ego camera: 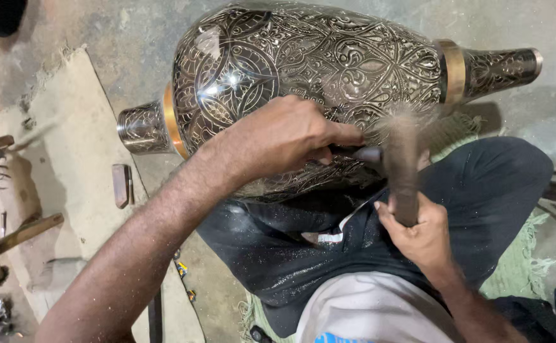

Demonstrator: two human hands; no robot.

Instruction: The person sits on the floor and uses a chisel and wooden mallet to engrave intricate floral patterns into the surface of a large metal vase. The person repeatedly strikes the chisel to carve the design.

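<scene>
Brass vase (316, 70), engraved nearly all over, is laid sideways across the lap at frame centre. A chisel (360, 153) is pinched tight by the left hand (278, 143) against the lower belly; a hammer (404, 171) is gripped closed in the right hand (421, 238). Only the patch under the hand looks unfinished, judged loosely. Hammer head is motion-blurred; chisel tip is hidden.

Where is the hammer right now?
In the head view, the hammer is right of centre, gripped by the right hand, its blurred head beside the chisel against the engraved vase.
</scene>
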